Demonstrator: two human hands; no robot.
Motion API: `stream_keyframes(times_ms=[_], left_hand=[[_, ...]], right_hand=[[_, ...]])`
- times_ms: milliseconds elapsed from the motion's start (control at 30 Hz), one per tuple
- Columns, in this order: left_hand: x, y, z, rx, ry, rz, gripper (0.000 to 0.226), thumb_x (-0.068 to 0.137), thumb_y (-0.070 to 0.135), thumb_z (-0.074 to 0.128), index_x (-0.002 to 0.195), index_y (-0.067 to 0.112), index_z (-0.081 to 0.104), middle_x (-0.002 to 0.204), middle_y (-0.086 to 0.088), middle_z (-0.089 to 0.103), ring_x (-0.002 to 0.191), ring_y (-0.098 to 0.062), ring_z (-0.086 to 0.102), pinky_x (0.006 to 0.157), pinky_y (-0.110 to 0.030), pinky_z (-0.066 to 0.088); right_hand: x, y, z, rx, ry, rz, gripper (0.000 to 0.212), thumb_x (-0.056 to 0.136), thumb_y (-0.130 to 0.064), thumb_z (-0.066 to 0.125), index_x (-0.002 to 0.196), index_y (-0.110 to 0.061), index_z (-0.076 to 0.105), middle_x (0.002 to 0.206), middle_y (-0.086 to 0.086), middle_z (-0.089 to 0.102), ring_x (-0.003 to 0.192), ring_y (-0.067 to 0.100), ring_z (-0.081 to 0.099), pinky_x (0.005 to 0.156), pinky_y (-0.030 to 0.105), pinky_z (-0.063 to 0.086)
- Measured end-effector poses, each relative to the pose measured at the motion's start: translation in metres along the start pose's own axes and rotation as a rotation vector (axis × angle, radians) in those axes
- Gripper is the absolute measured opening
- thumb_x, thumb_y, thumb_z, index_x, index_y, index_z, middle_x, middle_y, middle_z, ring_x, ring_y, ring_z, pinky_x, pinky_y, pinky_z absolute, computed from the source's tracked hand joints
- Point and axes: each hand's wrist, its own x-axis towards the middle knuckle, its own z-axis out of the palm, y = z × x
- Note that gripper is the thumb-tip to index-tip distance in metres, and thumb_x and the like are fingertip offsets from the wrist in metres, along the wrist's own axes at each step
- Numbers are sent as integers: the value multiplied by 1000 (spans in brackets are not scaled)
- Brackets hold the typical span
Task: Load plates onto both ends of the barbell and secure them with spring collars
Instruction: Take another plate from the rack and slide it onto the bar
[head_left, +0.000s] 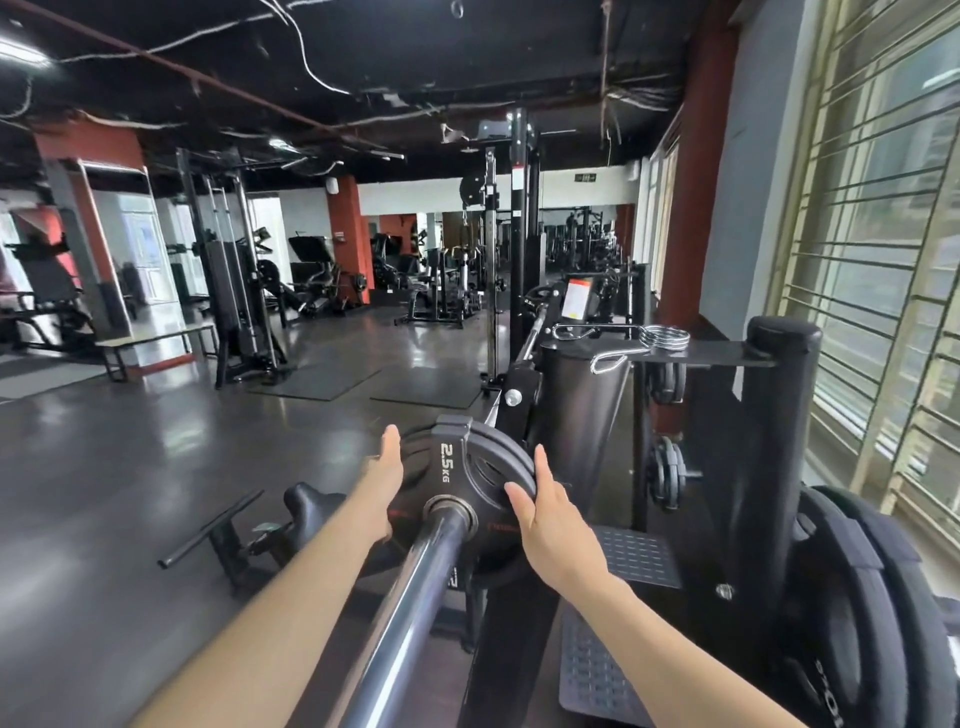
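At frame centre, seating the black rubber-coated 2.5 kg plate (457, 480) along the steel barbell sleeve (410, 597), left hand (387, 475) flat-fingered against one edge, right hand (545, 512) curled round the other, probably for square travel; chrome spring collars (665, 336) waiting upper right.

Dark, glossy gym floor (130, 467) stretching away to the left, with black rubber mats (322, 382) laid farther back. Low bench (156, 340) near the left wall, beside a tall mirror (130, 234). Cable machine with weight stack (228, 270) standing behind it. Red pillar (350, 239) mid-room, more machines clustered around and beyond. Black upright post (519, 234) rising at centre. Barred window (883, 260) filling the right side. Black padded roller (779, 441) upright in front of it. Exposed ceiling (363, 62) overhead, loose white wires hanging across.
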Motion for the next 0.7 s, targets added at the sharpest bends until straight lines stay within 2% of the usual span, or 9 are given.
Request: stream_keyframes(times_ms=[67, 167, 267, 333, 400, 467, 533, 600, 700], left_hand=[[-13, 5, 2, 44, 28, 2, 90, 93, 74, 29, 157, 12, 18, 164, -12, 22, 144, -42, 27, 111, -66, 25], [-40, 8, 3, 201, 141, 91, 84, 96, 66, 35, 152, 5, 26, 158, -19, 28, 141, -40, 33, 112, -53, 28], [-69, 8, 8, 453, 316, 373, 57, 97, 41, 51, 143, 9, 42, 150, -19, 34, 137, -36, 32, 110, -45, 29], [-88, 5, 16, 553, 330, 624, 40, 94, 30, 53, 132, 14, 53, 144, -13, 41, 131, -33, 35, 107, -42, 31], [-106, 0, 35, 640, 248, 842, 24, 94, 27, 51, 114, 21, 63, 130, -8, 53, 122, -31, 43, 101, -40, 36], [-125, -7, 66, 728, 70, 968, 17, 94, 29, 50, 106, 26, 63, 116, -1, 59, 115, -27, 50, 96, -38, 41], [-147, -21, 107, 761, -131, 945, 24, 95, 34, 52, 116, 25, 58, 115, 3, 61, 112, -24, 56, 93, -36, 44], [-168, -42, 149, 786, -279, 869, 33, 95, 41, 51, 123, 24, 52, 119, 4, 63, 112, -22, 59, 92, -33, 42], [-194, -71, 215, 861, -423, 826, 36, 95, 42, 51, 127, 25, 52, 126, 4, 61, 114, -20, 59, 93, -31, 41]], right_hand=[[-2, -3, -8, -5, -41, 48, 75, 100, -66, 21, 161, -34, -7, 163, 2, 30, 142, 35, 39, 110, 56, 37], [-14, -2, -20, 104, -16, 126, 80, 100, -64, 31, 162, -21, 5, 164, 10, 27, 145, 37, 34, 118, 52, 30], [-38, 8, -34, 114, 58, 149, 66, 103, -50, 42, 156, -12, 30, 158, 14, 37, 144, 32, 37, 118, 43, 30], [-59, 25, -51, 127, 65, 186, 52, 104, -40, 46, 147, -11, 45, 149, 14, 47, 137, 28, 45, 115, 39, 36], [-81, 51, -73, 187, 73, 257, 40, 103, -35, 47, 134, -13, 58, 136, 10, 60, 125, 25, 56, 107, 38, 43], [-105, 84, -96, 330, 95, 383, 30, 102, -33, 49, 118, -14, 67, 121, 7, 69, 115, 25, 63, 103, 45, 49], [-128, 121, -119, 517, 136, 534, 25, 102, -29, 50, 105, -13, 69, 111, 11, 73, 106, 29, 66, 97, 48, 52], [-147, 159, -140, 694, 199, 667, 26, 104, -28, 48, 101, -12, 67, 103, 11, 73, 90, 24, 68, 82, 37, 53], [-166, 220, -170, 949, 365, 828, 27, 106, -27, 45, 104, -7, 64, 81, 8, 66, 66, 17, 60, 59, 24, 43]])
